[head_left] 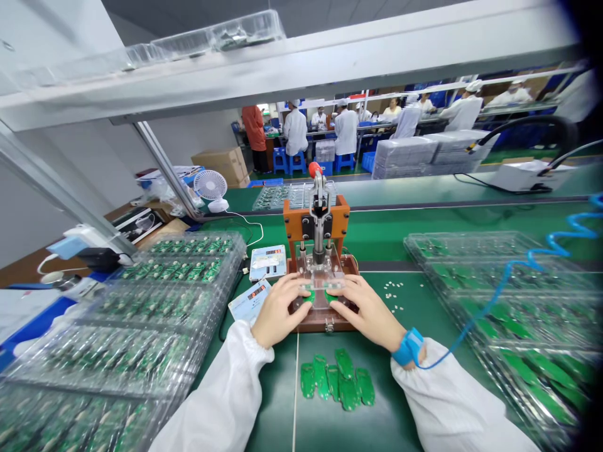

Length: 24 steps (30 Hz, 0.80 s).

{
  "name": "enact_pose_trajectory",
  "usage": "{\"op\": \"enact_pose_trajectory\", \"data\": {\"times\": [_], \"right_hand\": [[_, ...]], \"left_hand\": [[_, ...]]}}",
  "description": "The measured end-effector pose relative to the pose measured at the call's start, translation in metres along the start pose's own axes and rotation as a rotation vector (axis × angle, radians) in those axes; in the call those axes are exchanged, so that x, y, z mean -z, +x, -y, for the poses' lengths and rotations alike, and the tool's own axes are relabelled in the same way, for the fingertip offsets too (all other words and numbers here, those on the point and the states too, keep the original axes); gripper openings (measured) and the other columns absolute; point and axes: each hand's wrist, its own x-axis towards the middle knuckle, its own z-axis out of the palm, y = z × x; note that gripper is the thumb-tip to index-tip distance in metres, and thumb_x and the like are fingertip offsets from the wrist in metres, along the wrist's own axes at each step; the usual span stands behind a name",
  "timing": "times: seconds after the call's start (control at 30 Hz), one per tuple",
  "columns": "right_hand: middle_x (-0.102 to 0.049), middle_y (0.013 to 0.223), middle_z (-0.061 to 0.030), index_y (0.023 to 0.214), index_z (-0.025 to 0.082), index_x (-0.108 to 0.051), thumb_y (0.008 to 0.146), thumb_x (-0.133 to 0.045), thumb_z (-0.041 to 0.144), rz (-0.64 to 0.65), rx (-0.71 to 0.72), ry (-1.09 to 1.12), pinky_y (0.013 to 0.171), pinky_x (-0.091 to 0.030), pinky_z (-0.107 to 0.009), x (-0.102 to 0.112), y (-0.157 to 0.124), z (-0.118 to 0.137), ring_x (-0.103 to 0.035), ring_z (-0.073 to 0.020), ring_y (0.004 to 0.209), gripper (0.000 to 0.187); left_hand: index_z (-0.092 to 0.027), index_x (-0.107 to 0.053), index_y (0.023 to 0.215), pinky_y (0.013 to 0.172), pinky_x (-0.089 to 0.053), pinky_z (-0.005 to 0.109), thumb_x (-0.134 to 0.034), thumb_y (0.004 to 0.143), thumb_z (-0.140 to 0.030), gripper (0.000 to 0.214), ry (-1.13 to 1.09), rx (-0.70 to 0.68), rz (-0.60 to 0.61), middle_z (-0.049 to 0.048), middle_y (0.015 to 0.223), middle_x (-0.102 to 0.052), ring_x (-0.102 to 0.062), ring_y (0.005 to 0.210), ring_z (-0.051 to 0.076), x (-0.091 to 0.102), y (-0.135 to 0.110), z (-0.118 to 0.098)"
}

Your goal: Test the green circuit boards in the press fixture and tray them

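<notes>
Factory floor, long green work mat (405,314) under a grey overhead shelf; rows of seated workers in white coats and caps (346,129) at benches far behind.

Left hand (277,311), white sleeve, lies on the left side of a brown wooden press fixture with a clear acrylic plate (320,295); fingertips curl onto a small green circuit board (308,295) seated in the fixture bed. Right hand (370,311) mirrors it on the right side, fingertips on a second green board (332,294). Whether either hand pinches its board or only presses on it cannot be told. The hands sit close together, a narrow gap between them. Blue anti-static wrist strap (407,346) on the right wrist, coiled blue cord (527,263) running off to the right.

Fixture lever with red knob (315,169) stands upright above the plate.

Loose pile of green circuit boards (336,380) on the mat just in front of the fixture, between the forearms. Two small digital counters (267,262) just left of the fixture. Stacked clear plastic trays of green boards (155,320) far left; more clear trays (513,307) right. Small white fan (210,186) behind left.
</notes>
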Motion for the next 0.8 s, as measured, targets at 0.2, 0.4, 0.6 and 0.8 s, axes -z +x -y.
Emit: {"op": "enact_pose_trajectory", "data": {"times": [0.2, 0.4, 0.6, 0.8], "right_hand": [[-0.075, 0.122, -0.0087, 0.115, 0.023, -0.071, 0.101, -0.061, 0.029, 0.023, -0.009, -0.019, 0.103, -0.056, -0.052, 0.001, -0.001, 0.004, -0.062, -0.0285, 0.120, 0.018], [-0.071, 0.130, -0.0087, 0.119, 0.026, -0.070, 0.096, -0.068, 0.034, -0.121, -0.128, 0.131, 0.106, -0.053, -0.050, 0.012, 0.003, 0.006, -0.065, -0.0280, 0.122, 0.025], [-0.071, 0.117, -0.0087, 0.114, 0.024, -0.063, 0.099, -0.059, 0.033, -0.552, -0.261, 0.228, 0.093, -0.057, -0.042, 0.050, 0.060, 0.006, -0.068, -0.0241, 0.109, 0.018], [-0.068, 0.136, -0.0103, 0.132, 0.024, -0.059, 0.097, -0.060, 0.047, -0.519, -0.076, 0.229, 0.112, -0.046, -0.048, 0.088, 0.173, 0.015, -0.060, -0.0264, 0.130, 0.041]], "left_hand": [[-0.020, -0.069, 0.103, 0.113, -0.045, 0.058, -0.063, 0.096, -0.021, 0.009, 0.087, -0.022, -0.017, 0.0069, 0.127, -0.070, -0.051, 0.136, 0.032, -0.003, -0.003, -0.002], [-0.020, -0.065, 0.115, 0.111, -0.046, 0.056, -0.061, 0.099, -0.024, 0.017, 0.103, -0.036, -0.111, 0.0122, 0.144, -0.059, -0.051, 0.137, 0.032, -0.003, -0.009, -0.009], [-0.019, -0.062, 0.102, 0.078, -0.054, 0.037, -0.059, 0.096, -0.016, 0.007, 0.003, -0.198, -0.285, 0.0055, 0.093, -0.070, -0.065, 0.087, 0.021, -0.020, -0.018, -0.046], [-0.013, -0.061, 0.128, 0.109, -0.052, 0.049, -0.055, 0.096, -0.025, 0.035, 0.068, -0.496, 0.111, 0.0151, 0.138, -0.063, -0.056, 0.134, 0.032, -0.047, -0.025, -0.052]]}}
